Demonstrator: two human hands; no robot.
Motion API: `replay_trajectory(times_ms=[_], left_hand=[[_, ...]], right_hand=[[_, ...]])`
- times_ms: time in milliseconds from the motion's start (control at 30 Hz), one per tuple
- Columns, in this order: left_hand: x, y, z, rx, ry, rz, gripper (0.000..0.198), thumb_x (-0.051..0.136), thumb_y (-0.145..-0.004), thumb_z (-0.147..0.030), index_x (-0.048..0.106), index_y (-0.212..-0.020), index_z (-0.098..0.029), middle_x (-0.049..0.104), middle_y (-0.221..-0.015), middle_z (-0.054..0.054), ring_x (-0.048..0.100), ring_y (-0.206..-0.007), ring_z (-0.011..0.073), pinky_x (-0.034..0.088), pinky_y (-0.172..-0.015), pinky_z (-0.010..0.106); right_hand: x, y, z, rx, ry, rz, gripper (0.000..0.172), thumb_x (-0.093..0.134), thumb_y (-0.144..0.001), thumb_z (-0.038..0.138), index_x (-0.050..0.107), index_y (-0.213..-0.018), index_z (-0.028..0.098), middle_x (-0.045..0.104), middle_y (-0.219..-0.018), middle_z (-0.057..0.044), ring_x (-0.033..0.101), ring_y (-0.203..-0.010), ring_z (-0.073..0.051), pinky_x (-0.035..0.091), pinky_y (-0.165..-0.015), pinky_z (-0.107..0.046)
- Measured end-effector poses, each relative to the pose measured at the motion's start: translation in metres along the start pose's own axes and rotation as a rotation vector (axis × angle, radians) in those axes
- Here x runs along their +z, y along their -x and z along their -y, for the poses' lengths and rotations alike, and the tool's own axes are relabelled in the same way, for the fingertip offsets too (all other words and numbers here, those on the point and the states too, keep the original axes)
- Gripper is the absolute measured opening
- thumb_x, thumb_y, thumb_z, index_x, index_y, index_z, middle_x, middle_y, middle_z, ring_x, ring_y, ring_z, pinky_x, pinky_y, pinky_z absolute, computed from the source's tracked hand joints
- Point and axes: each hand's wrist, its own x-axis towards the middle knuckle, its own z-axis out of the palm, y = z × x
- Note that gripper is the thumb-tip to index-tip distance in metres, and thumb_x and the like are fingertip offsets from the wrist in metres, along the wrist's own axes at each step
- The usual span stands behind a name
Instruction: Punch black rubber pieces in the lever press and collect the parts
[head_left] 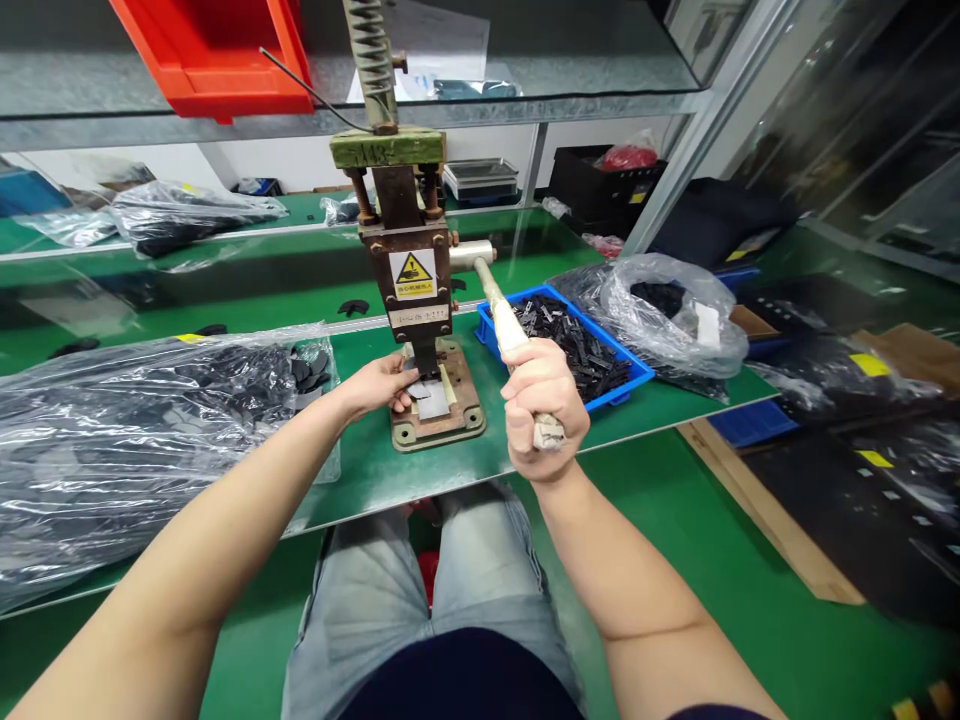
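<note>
Press point(381, 275), front: warning sign point(414, 274) w/ yellow triangle, "!" & hand symbol; Chinese txt below, too small to read for sure. Far top, green plate point(386, 150): handwritten no., approx. "7113", mid digits unclr. Strip label point(420, 315) under sign: lettering illeg. Far sheet point(457, 45): print illeg.

Dark navy top point(465, 682) and faded blue jeans point(371, 600), worn with bare forearms point(259, 490).
The top is seen as a plain, rounded stretch of navy cloth at the bottom of the view, and the edge of a short sleeve point(716, 713) in a similar dark shade is shown at the upper right arm. The jeans are cut from pale, washed-out denim, whitened along the thighs, bluer toward the side seams and lightly creased. The left hand point(384, 383) and right hand point(547, 400) are bare, and a fold is marked inside the right elbow point(654, 634).
</note>
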Motion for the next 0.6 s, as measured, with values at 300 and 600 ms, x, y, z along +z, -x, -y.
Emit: replay_trajectory(times_ms=[300,600], left_hand=[[-0.002,-0.012,-0.010,-0.100,-0.162,-0.001,0.029,0.082,-0.093,-0.037,0.064,-0.107,-0.020,0.057,-0.055,-0.007,0.055,-0.040,0.0096,0.041,-0.039,0.018],[-0.003,0.005,-0.029,-0.080,-0.122,0.026,0.025,0.080,-0.093,-0.037,0.064,-0.099,-0.018,0.066,-0.065,0.000,0.061,-0.050,0.0119,0.047,-0.047,0.021]], right_hand=[[0.004,0.001,0.000,0.013,-0.038,-0.038,0.009,0.064,-0.091,0.028,0.059,-0.083,0.027,0.066,-0.078,0.003,0.075,-0.099,-0.025,0.055,-0.101,-0.059],[0.001,0.000,-0.001,0.008,0.002,-0.020,0.012,0.064,-0.093,0.030,0.059,-0.083,0.027,0.066,-0.076,0.003,0.075,-0.097,-0.025,0.055,-0.102,-0.057]])
